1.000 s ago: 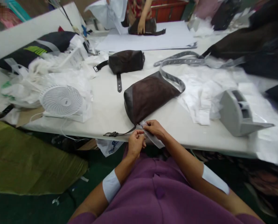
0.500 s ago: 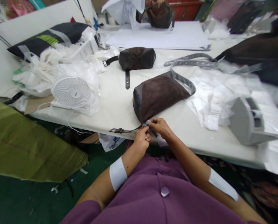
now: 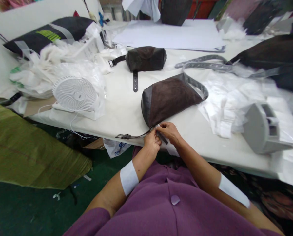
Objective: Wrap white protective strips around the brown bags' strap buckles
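In the head view, a dark strap (image 3: 136, 135) is held at the near edge of the worktop (image 3: 126, 122) by both hands. The left hand (image 3: 151, 143) is curled shut over the strap, and its tip (image 3: 162, 138) is pinched by the right hand (image 3: 169, 132), just beside the left. A buckle (image 3: 123, 136) lies at the strap's left end, and a brown suede bag (image 3: 168, 100) rests just beyond the hands, with a grey band along its top. Farther off, a second dark bag (image 3: 145, 59) is laid with its own strap (image 3: 135, 82) hanging toward the near side. To the left stands a white fan (image 3: 75, 94) beside heaped white plastic (image 3: 75, 73). To the right, white plastic sheeting (image 3: 225, 108) is spread beside a grey plastic object (image 3: 259, 129).
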{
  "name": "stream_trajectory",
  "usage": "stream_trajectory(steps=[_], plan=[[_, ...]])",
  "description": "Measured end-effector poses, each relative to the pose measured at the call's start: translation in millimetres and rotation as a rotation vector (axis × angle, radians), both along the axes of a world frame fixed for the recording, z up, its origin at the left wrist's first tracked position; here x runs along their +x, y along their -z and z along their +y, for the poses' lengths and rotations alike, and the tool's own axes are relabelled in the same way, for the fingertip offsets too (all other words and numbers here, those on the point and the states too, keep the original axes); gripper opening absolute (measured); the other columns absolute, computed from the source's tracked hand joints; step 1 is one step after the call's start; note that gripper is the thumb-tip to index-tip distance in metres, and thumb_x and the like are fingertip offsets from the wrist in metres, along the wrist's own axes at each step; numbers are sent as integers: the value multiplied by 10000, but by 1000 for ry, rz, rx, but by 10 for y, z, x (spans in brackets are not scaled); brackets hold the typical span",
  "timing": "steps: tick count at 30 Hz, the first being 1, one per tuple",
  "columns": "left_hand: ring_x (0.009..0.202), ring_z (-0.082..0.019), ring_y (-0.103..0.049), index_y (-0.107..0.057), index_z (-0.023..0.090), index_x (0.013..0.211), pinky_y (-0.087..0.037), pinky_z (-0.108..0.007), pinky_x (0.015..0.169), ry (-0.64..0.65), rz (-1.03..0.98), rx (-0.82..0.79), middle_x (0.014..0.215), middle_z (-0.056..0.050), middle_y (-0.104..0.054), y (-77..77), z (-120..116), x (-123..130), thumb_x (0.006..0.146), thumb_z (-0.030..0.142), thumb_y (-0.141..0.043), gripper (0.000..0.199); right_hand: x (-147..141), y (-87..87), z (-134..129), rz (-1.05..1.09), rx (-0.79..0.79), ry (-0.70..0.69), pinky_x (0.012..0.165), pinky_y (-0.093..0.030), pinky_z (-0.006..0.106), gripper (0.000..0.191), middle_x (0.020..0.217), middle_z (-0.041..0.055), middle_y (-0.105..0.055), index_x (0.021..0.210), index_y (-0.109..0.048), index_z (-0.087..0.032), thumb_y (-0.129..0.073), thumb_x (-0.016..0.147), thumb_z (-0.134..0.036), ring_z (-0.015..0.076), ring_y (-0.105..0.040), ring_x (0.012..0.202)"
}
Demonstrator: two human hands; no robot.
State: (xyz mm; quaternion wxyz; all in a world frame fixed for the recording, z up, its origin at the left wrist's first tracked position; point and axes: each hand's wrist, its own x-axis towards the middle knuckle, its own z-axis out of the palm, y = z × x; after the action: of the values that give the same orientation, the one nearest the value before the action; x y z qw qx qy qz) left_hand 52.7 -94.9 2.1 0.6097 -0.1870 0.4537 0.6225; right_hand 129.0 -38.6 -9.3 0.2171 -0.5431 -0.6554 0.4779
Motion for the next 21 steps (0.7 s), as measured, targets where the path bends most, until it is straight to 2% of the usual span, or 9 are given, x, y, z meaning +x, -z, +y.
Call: stream_trajectory(steps=[3,6,13,17,21], plan=[[276,-32,-225,-362,177,597,-114,-177,314,-31,55,-8,419,83,-300,-4,-40,18,852,177,-512,296,-52,-19,34,-57,82,35,503,-330,225,181,547,-15,-553,592,-622,-166,-565,650,-327,111,-464,538],[286,-25,-242,-399,169,619,-138,-174,319,-36,117,-22,456,74,-352,-16,-98,4,823,160,-535,245,-89,-28,52,-61,93,76,514,-334,228,169,550,-21,-559,605,-636,-174,-548,656,-309,110,-463,536],[306,-21,-250,-382,179,631,-169,-175,333,23,42,3,458,89,-316,-31,-78,-71,741,172,-638,279,-71,-58,76,-138,102,32,506,-295,234,218,502,-39,-467,566,-582,-166,-587,653,-366,97,-400,517],[306,-24,-229,-379,184,642,-167,-179,331,43,6,-1,446,97,-272,-19,-29,-99,741,169,-632,273,-61,-16,105,-84,20,-24,467,-262,229,295,492,-45,-408,555,-554,-163,-584,659,-438,91,-349,506],[305,-18,-216,-378,183,641,-162,-173,331,50,-12,3,450,100,-266,-14,-17,-121,742,163,-634,276,-68,19,122,-22,-18,-34,455,-264,218,220,506,-43,-440,594,-576,-164,-594,645,-376,92,-362,508]])
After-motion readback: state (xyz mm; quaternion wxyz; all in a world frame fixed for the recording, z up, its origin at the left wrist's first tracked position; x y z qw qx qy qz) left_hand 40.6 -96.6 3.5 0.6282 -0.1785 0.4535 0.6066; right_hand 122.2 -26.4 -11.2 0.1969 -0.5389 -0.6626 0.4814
